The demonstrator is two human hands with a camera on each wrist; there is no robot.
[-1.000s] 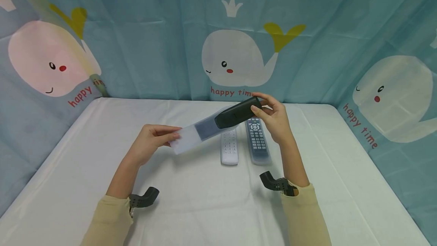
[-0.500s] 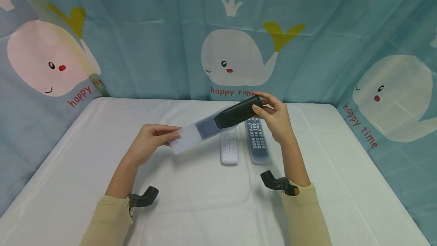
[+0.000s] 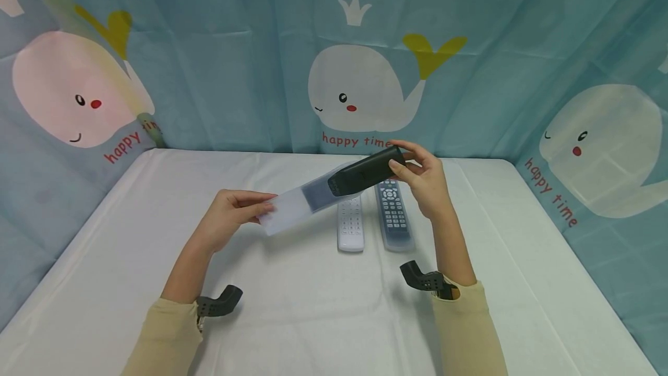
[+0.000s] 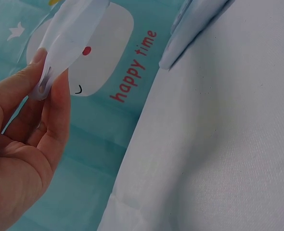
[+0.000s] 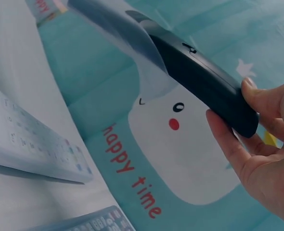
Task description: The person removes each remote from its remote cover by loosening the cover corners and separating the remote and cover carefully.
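A black remote control (image 3: 367, 172) slants in the air over the table, back side up, its lower-left part inside a translucent protective sleeve (image 3: 284, 212). Through the film its covered end looks greyish. My left hand (image 3: 229, 216) pinches the sleeve's closed left end between thumb and fingers; in the left wrist view a small hole shows in that end. At the upper right, my right hand (image 3: 424, 181) grips the remote's bare end, thumb on one side and fingers on the other. The right wrist view shows the sleeve's mouth around the black remote control (image 5: 204, 79).
On the white-covered table (image 3: 292, 306) lie a white remote (image 3: 351, 226) and a dark remote in a clear cover (image 3: 395, 216), side by side beneath the held one. Behind the table hangs a blue curtain (image 3: 235, 74) with whale prints.
My right hand has shifted slightly right with the black remote, so a little less of it sits in the sleeve. The left hand stays in place on the sleeve's end.
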